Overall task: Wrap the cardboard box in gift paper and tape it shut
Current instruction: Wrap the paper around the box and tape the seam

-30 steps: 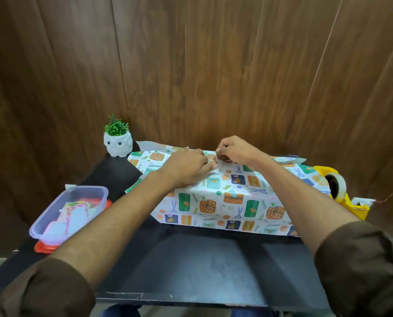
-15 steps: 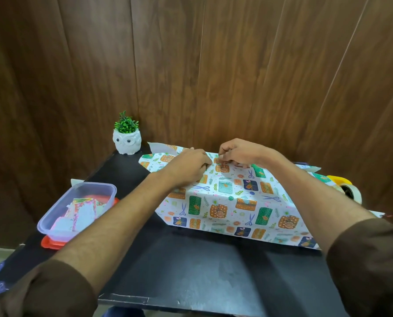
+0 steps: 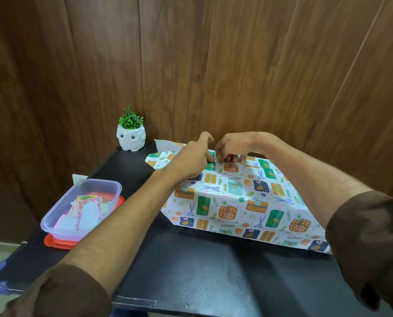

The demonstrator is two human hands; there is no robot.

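At the near left of the black table [image 3: 191,277] stands a clear, round-cornered plastic tub [image 3: 53,226], lilac-tinged, set on its orange-red lid [image 3: 58,244]. It holds a loose heap of paper scraps [image 3: 85,210], white with pink and green print. Farther back on the left, by the wood-grain wall [image 3: 213,65], a glossy white owl-shaped pot [image 3: 131,140] carries a small spiky green plant [image 3: 130,120]. The gift paper [image 3: 236,202] lies at the far right of the table, smooth and lightly creased, white with printed presents, scissors and leaves. It is draped into a low sloped mound, and the cardboard box is hidden under it. Both hands meet at the mound's far top edge. The right hand [image 3: 233,147] has its fingers curled down, tips pinching the paper there. The left hand [image 3: 191,160] rests on the paper just beside it, thumb lifted; its fingers bend under out of sight, so I cannot tell whether they grip. Brown sleeves [image 3: 369,236] cover both upper forearms.
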